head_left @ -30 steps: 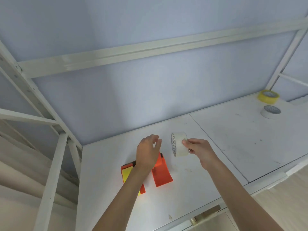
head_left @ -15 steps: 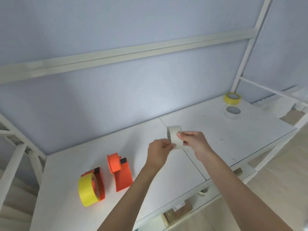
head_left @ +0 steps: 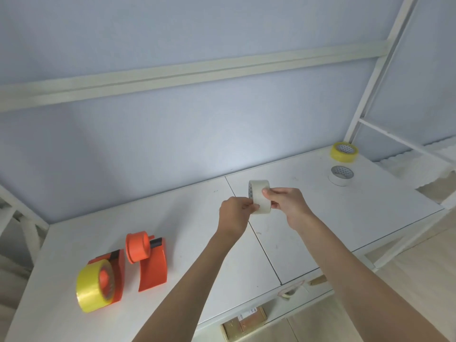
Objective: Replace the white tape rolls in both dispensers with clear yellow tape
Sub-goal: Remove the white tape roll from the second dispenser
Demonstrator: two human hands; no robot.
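White tabletop (head_left: 202,245) is filling the lower frame beneath a pale blue wall (head_left: 172,144) crossed by a white frame rail (head_left: 197,72). Nearest, at lower left, the first dispenser (head_left: 116,275) is already carrying a clear yellow tape roll (head_left: 92,291) on its hub; just beside it to the right, the second dispenser (head_left: 153,265) is standing with its orange hub (head_left: 137,246) bare. Compared with a second ago, when the left hand was hovering over the dispensers, both hands are now meeting at frame centre, above the table seam: the right hand (head_left: 287,204) is gripping the removed white tape roll (head_left: 259,196) across its width, and the left hand (head_left: 234,214) is pinching at the roll's near edge, probably pressing down or finding the loose end, though the contact is too small to tell. This is suggesting that the removal from the second dispenser is finished and the task is roughly three-quarters done. The held roll is appearing matte, off-white, with a patterned core. Farthest, at upper right, a spare yellow roll (head_left: 343,152) and another white roll (head_left: 341,175) are lying flat, near each other but apart, the yellow one awaiting fitting on the bare hub.
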